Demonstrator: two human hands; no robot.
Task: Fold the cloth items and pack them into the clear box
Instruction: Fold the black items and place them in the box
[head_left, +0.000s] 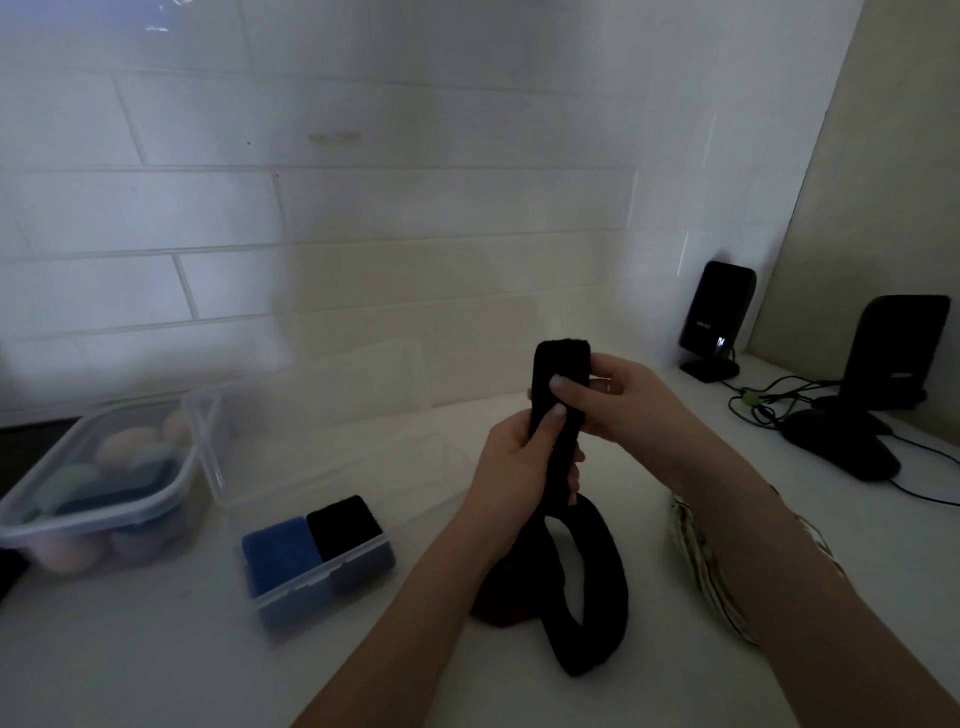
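Above the white counter I hold a black cloth band (563, 364) upright. My left hand (514, 467) grips its lower part, and my right hand (618, 400) pinches it near the top, thumb on the front. Under my hands a second black cloth loop (597, 597) lies on the counter, partly over a dark red cloth (498, 605). To the left stands a small clear box (322, 582) holding a folded blue cloth (280, 553) and a folded black cloth (345, 525). A patterned cloth (696, 551) lies under my right forearm.
A larger clear tub (98, 499) with rounded pastel items stands at far left, with a clear lid (332, 452) lying beside it. Two black stands (717, 317) (878, 384) with cables sit at the right by the tiled wall.
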